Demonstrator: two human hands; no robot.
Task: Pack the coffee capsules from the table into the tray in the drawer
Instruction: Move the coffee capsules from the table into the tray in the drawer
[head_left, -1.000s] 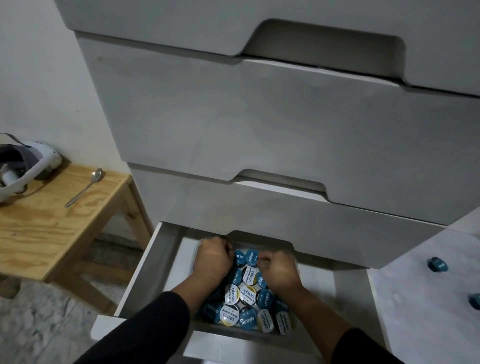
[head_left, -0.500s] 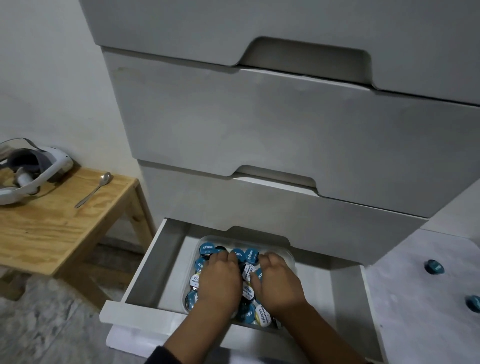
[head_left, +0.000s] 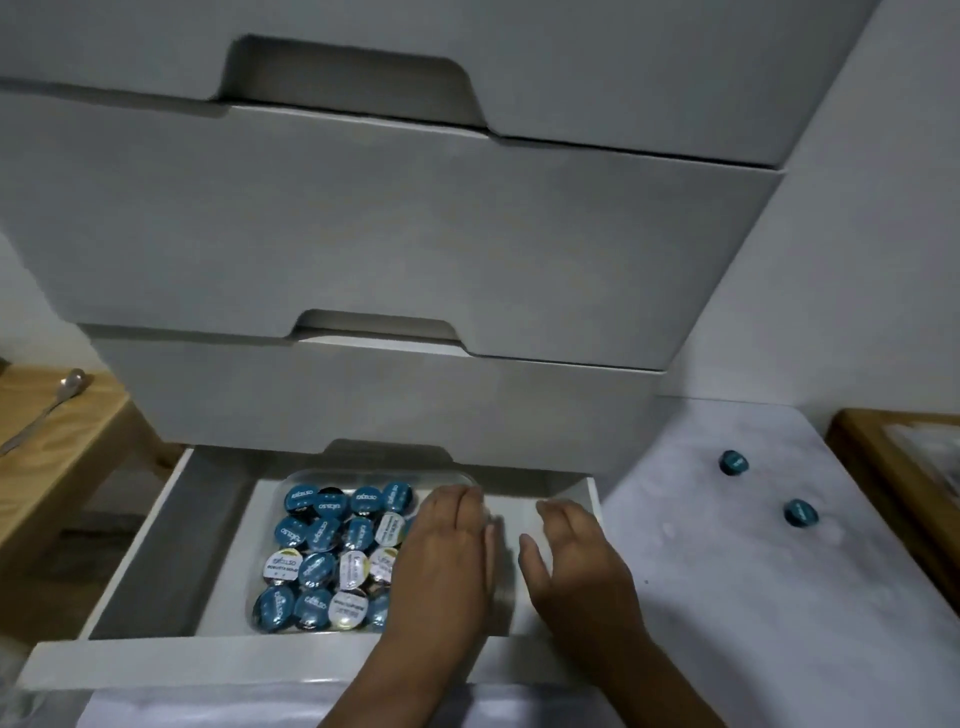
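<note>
Now both hands are spread flat and hold nothing: the left hand (head_left: 447, 551) hovers over the right edge of the clear plastic tray (head_left: 291, 480), and the right hand (head_left: 576, 566) hangs just beside it, over the bare white floor of the open bottom drawer (head_left: 171, 540). To the left of the left grip the tray is almost full of round coffee capsules with blue and white foil lids (head_left: 332, 551), lying close together in rows with the lids up. To the right of the right grip, well apart from it, two loose blue capsules (head_left: 733, 462) (head_left: 800, 512) lie on the pale marbled surface (head_left: 727, 597); I judge that these are the ones left to pack. For a good step, the right hand should go out to the nearer capsule and pinch it by the sides, not by the thin lid. It should set the capsule lid up into a gap at the right side of the tray, which the left hand hides, so I cannot tell how much place is there. Above the grips stand closed grey drawer fronts (head_left: 363, 234). Far to the left, a metal spoon (head_left: 47, 410) lies on a light wooden side table (head_left: 62, 467), and a wooden frame (head_left: 893, 467) stands at the far right.
</note>
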